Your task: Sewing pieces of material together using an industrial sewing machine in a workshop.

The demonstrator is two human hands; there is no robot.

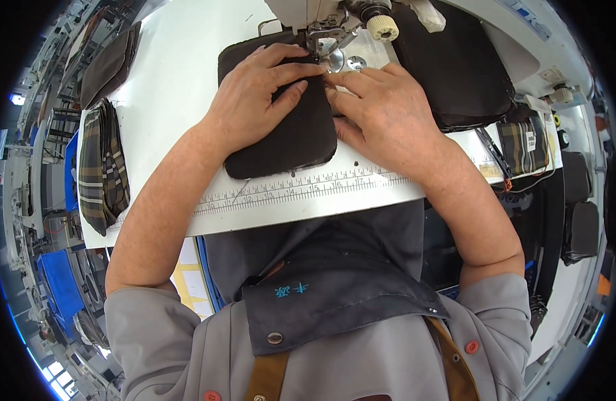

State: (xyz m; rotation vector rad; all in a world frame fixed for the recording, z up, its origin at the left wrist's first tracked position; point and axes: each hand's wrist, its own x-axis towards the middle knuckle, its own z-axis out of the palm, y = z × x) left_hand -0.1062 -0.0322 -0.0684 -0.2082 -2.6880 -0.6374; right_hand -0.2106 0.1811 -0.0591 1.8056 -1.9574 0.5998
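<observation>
A black fabric panel (281,144) with rounded corners lies on the white sewing table, its far right edge under the presser foot of a sewing machine (319,37). My left hand (258,93) rests on top of the panel with fingers stretched apart, fingertips close to the needle area. At the panel's right edge, my right hand (381,110) has bent fingers, with thumb and fingertips closed on that edge just in front of the foot. The undersides of the right fingertips are hidden.
Stacked black panels (455,67) lie right of the machine head. Plaid fabric pieces (101,167) sit at the table's left end, below a dark folded piece (111,67). More plaid fabric (524,144) and a slim dark tool (493,150) are at right. A ruler strip (301,187) lines the front edge.
</observation>
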